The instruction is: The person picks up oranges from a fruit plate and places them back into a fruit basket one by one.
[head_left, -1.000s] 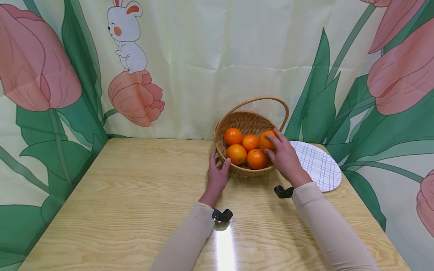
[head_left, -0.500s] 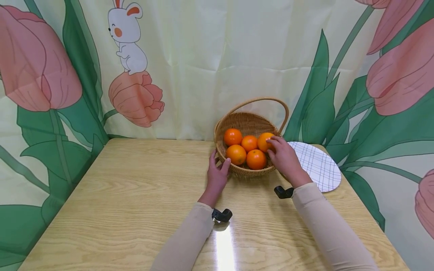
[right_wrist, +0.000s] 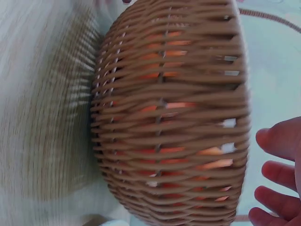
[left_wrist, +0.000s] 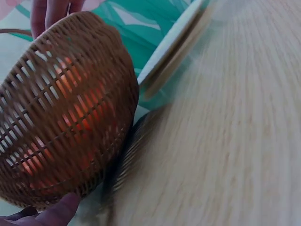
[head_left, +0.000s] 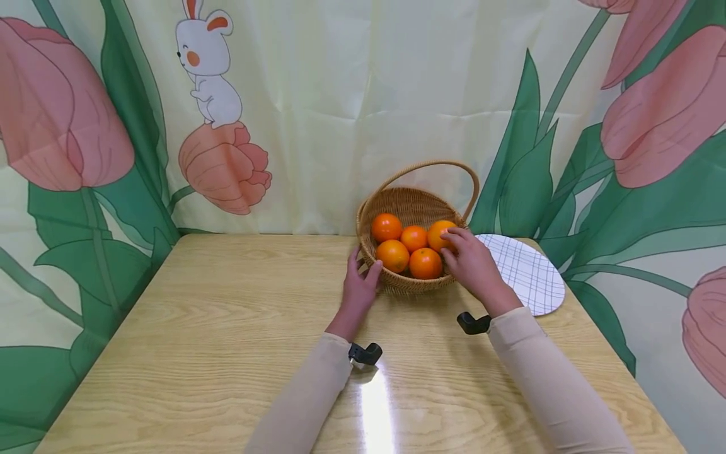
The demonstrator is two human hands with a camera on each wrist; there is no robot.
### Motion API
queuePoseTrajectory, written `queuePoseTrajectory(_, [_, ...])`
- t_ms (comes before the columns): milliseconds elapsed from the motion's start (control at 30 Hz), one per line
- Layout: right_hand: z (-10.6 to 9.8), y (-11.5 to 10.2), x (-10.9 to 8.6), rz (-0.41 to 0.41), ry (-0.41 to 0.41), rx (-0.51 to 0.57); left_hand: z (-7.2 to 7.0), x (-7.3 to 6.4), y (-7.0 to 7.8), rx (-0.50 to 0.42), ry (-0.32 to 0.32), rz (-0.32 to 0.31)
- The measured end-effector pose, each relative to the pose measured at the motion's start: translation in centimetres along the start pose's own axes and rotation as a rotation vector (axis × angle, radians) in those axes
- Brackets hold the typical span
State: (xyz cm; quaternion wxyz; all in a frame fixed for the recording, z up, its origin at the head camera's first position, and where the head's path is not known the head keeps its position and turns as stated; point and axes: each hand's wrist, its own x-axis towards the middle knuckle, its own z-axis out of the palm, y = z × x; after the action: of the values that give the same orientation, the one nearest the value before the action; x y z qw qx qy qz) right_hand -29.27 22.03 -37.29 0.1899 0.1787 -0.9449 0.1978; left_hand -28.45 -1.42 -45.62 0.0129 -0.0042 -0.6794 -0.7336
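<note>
A wicker basket (head_left: 405, 284) with an arched handle stands at the table's back, tilted so its mouth faces me. Several oranges (head_left: 425, 263) lie in it. My left hand (head_left: 358, 293) touches the basket's outer left side, its thumb near the front rim; in the left wrist view the thumb (left_wrist: 59, 212) lies by the weave. Over the right rim, my right hand (head_left: 476, 268) has loosely bent fingers beside the rightmost orange (head_left: 438, 234). The right wrist view shows those fingers (right_wrist: 277, 200) spread above the rim with nothing gripped; their contact with the orange is hidden there.
A white plaid oval mat or board (head_left: 524, 277) lies right of the basket, partly behind my right wrist. The wooden table (head_left: 227, 328) extends left and forward. A curtain (head_left: 317, 126) printed with tulips and a rabbit hangs right behind the basket.
The rightmost orange has settled slightly left and down in the basket, and my right fingers have drawn back from it. The left hand stays at the basket. The head view has shifted slightly.
</note>
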Motion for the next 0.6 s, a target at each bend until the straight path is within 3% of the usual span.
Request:
queuePoseTrajectory(400, [-0.2,-1.2,0.0,-0.065,0.034,0.004,-2.0,0.9,2.7,0.319,0.002,0.072])
queuePoseTrajectory(600, [0.0,-1.4,0.1,-0.13,0.083,0.024,-3.1,0.9,4.2,0.504,0.005,0.144])
